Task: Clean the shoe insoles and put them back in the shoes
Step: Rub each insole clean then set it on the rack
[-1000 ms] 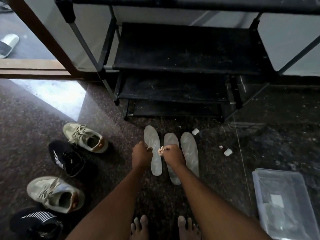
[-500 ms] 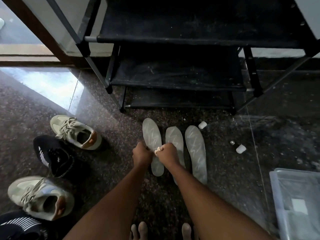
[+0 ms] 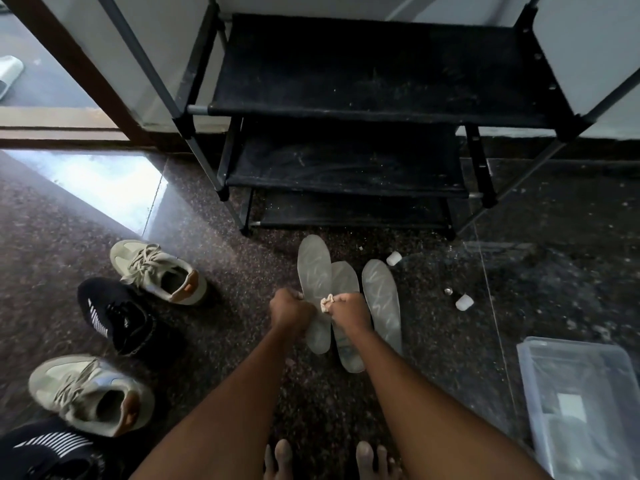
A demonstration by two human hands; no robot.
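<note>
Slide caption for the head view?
Left hand grips an insole, right hand holds a small cloth over it; shoes lie to the left.

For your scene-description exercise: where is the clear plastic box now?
In the head view, the clear plastic box sits on the floor at lower right, right of the insoles, below a white cap.

Both forearms [image 3: 225, 393] reach from the bottom edge to mid-frame. The left grip [image 3: 291, 310] curls round an insole [image 3: 313, 271]; the right grip [image 3: 350, 311] pinches a cloth wad [image 3: 327, 303].
</note>
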